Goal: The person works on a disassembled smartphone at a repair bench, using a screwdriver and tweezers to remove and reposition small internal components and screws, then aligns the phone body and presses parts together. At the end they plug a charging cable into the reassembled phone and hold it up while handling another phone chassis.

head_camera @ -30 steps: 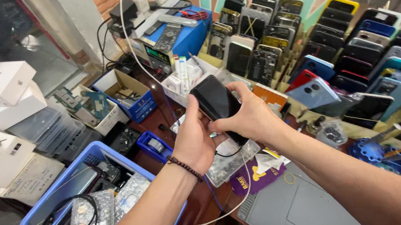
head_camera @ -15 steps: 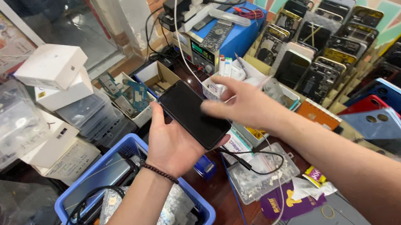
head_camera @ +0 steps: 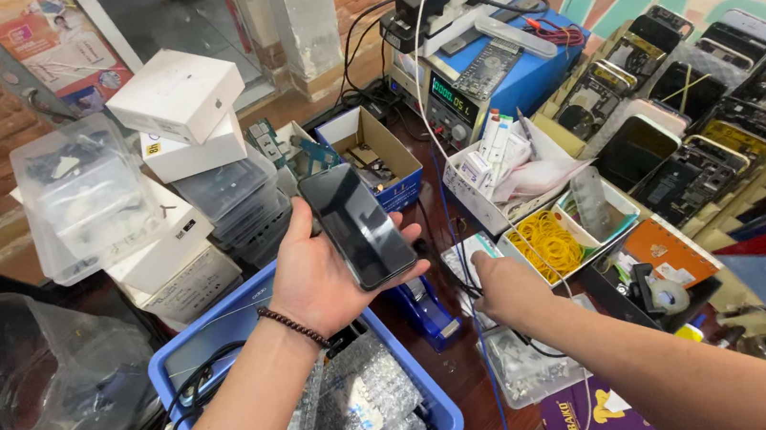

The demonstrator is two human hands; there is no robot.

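From the head view, my left hand point(head_camera: 318, 275) cradles a dark phone point(head_camera: 357, 226) screen-up, fingers curled around its edges, above the blue bin point(head_camera: 434, 411). At three o'clock of it my right hand point(head_camera: 507, 289) rests on the table among cables point(head_camera: 453, 279), fingers hidden, so I cannot tell its grip; yellow rubber bands point(head_camera: 550, 242) lie at one o'clock.

Black smartphone point(head_camera: 357, 225), slim and rectangular with rounded corners, dark glossy screen facing up and unlit. Lying flat across the open palm of the left hand point(head_camera: 318, 275), tilted diagonally with its top end towards the upper left. Held up above the corner of the blue plastic bin point(head_camera: 439, 408), with nothing plugged in.
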